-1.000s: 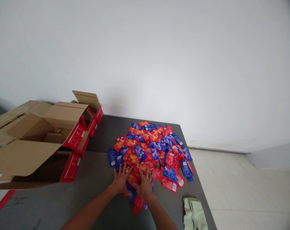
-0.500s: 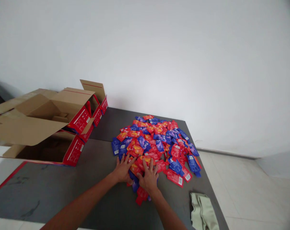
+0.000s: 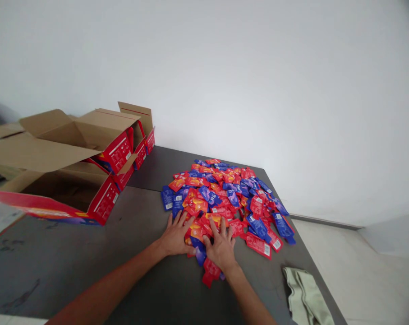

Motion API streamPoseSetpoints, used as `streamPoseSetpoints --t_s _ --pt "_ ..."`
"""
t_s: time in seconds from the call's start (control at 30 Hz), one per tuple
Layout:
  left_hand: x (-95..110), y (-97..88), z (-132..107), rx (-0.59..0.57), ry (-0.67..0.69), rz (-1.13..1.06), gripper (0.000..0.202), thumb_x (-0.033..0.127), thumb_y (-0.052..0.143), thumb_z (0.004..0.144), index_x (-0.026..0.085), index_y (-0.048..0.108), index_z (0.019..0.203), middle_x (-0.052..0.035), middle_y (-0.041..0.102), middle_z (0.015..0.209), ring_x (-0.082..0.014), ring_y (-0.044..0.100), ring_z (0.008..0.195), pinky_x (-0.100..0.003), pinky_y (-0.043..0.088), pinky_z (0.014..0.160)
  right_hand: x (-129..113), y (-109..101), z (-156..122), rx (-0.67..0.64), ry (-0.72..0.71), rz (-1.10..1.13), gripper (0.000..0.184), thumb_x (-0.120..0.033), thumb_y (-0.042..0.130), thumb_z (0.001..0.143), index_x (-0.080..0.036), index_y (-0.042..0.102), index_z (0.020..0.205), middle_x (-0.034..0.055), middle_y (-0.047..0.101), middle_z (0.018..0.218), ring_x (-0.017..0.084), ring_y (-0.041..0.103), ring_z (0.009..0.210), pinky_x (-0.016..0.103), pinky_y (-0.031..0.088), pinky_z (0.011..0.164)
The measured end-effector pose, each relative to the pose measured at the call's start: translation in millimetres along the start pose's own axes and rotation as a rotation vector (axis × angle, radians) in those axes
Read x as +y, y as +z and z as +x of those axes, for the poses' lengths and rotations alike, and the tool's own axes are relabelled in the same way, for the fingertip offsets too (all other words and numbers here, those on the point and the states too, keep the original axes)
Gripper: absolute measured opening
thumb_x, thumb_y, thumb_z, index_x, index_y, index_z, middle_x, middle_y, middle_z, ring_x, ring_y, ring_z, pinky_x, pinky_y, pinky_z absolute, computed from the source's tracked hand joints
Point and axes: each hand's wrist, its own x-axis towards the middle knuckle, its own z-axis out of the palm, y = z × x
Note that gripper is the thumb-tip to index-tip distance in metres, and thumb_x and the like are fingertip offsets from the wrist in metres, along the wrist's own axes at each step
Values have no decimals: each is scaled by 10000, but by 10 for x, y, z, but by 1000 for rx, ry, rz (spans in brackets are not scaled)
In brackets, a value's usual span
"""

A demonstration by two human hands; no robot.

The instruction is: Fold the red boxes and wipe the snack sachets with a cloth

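A wide heap of small red and blue sachets (image 3: 222, 187) is spread over the dark table. At its near left edge lies my left hand (image 3: 176, 237), palm down with the fingers spread. My right hand (image 3: 222, 247) rests on the near sachets too, its fingers apart and flat. Between the two hands lies a blue sachet (image 3: 199, 250). A red sachet (image 3: 211, 271) sticks out toward me beside my right wrist. Neither hand is closed around a sachet. What lies under the palms is hidden.
Open cardboard boxes with red printed sides (image 3: 104, 201) stand stacked and lined up at the left. A folded pale green cloth (image 3: 307, 295) lies near the right edge of the dark table (image 3: 133, 280). A white wall (image 3: 204, 81) rises behind.
The view has shifted slightly, so the table's right side and the cloth appear further right. Both hands stay flat on the sachets, with little change against the heap.
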Motion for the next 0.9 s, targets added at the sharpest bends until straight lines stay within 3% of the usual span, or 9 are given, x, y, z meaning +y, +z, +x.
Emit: streamPoseSetpoints --t_s 0.5,0.9 --pt "-150 254 -150 136 86 7 1212 872 576 604 305 140 1583 -137 134 1653 -419 79 1505 -678 8 1168 5 213 -134 19 -4 -68 694 -685 343 918 -468 129 1541 50 121 1656 496 246 1421 636 334 1008" --pt "2 401 -266 131 46 103 1166 859 527 659 266 142 1585 -138 78 1660 -406 69 1509 -644 30 1177 137 318 -338 100 -52 -31 722 -703 318 910 -424 140 1551 98 178 1637 488 285 1384 663 295 997"
